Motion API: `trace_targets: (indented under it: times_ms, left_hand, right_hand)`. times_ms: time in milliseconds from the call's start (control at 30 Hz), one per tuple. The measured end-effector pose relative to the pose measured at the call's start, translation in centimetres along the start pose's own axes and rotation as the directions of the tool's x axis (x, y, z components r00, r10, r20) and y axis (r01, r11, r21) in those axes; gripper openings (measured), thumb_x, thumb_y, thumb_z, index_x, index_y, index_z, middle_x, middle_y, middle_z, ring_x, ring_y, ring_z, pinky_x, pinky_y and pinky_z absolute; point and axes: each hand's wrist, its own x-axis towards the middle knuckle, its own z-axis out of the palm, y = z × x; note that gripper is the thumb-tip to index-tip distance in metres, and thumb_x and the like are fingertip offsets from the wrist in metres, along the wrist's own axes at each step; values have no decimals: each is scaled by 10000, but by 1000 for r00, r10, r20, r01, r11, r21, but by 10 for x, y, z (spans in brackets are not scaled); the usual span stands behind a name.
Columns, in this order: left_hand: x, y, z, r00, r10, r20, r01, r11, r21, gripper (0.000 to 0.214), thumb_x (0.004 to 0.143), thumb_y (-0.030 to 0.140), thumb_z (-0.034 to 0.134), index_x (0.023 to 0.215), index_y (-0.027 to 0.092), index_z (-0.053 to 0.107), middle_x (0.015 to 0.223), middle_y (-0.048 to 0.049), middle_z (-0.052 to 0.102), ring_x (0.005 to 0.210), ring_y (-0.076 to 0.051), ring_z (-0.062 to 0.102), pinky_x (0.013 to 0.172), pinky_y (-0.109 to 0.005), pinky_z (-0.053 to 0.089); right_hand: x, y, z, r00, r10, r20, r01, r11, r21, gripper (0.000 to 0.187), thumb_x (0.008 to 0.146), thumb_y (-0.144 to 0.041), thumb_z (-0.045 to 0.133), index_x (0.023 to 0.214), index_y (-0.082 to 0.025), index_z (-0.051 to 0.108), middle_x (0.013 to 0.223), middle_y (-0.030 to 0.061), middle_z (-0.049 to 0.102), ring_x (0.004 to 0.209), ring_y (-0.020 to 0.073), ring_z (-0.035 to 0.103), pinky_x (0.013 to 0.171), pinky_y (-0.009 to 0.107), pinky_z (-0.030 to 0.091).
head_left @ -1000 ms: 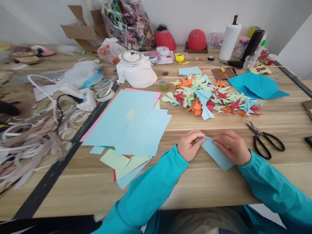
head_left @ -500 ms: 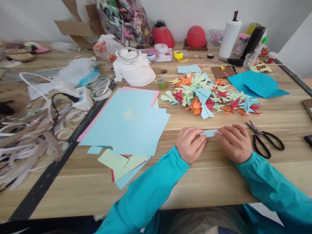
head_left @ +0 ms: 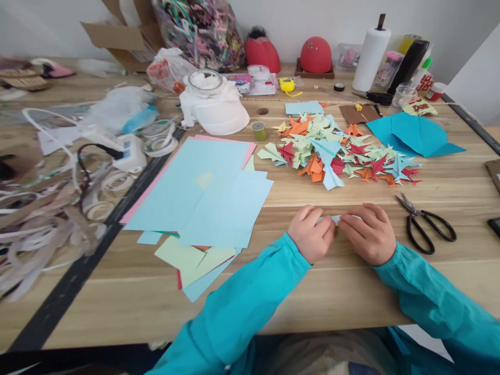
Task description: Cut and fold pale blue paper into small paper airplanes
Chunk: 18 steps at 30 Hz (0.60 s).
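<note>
A small folded piece of light blue paper [head_left: 336, 219] lies between my hands on the wooden table, mostly covered by fingers. My left hand [head_left: 312, 234] is closed on its left part, fingers curled and thumb side against the paper. On the other end, my right hand [head_left: 369, 234] presses with its fingers together. Just beyond them spreads a pile of folded paper pieces [head_left: 312, 148] in green, orange, red and blue. Black-handled scissors [head_left: 420, 214] rest slightly open to the right of my right hand.
Blue paper sheets [head_left: 187, 192] are stacked at the left, with green scraps [head_left: 182, 255] below them. A large teal folded paper [head_left: 414, 134] lies at back right. Cords and ribbons [head_left: 50, 219] crowd the far left. A yellow tape measure [head_left: 287, 85] sits behind.
My left hand has moved right and its fingers have curled in over the paper. Both hands are closer together, and less of the blue paper shows.
</note>
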Motion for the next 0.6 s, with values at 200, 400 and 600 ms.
trace_targets:
  times_ms: [200, 400, 600]
  left_hand:
    - [-1, -12, -3, 998, 29, -59, -25, 998, 62, 118, 838, 144, 521, 792, 149, 629, 704, -41, 645, 781, -203, 555, 714, -387, 382]
    - [-2, -18, -6, 999, 8, -46, -4, 996, 87, 111, 846, 140, 517, 816, 162, 622, 742, -30, 661, 803, -197, 573, 733, -391, 392]
    - [-4, -30, -10, 995, -13, -99, 24, 993, 115, 74, 817, 122, 553, 785, 157, 610, 728, -28, 673, 749, -195, 580, 707, -388, 410]
  right_hand:
    - [-3, 7, 2, 1000, 23, -5, -23, 1000, -19, 190, 837, -77, 532, 894, -215, 650, 897, 5, 722, 912, 161, 592, 933, 385, 353]
    - [-2, 12, 2, 997, 53, -50, -55, 998, -40, 137, 830, -101, 564, 871, -201, 648, 834, -1, 726, 867, 160, 607, 911, 383, 363]
    - [-3, 19, 2, 993, 91, -78, -96, 993, -68, 152, 815, -76, 560, 855, -194, 648, 838, 7, 731, 842, 159, 613, 891, 370, 382]
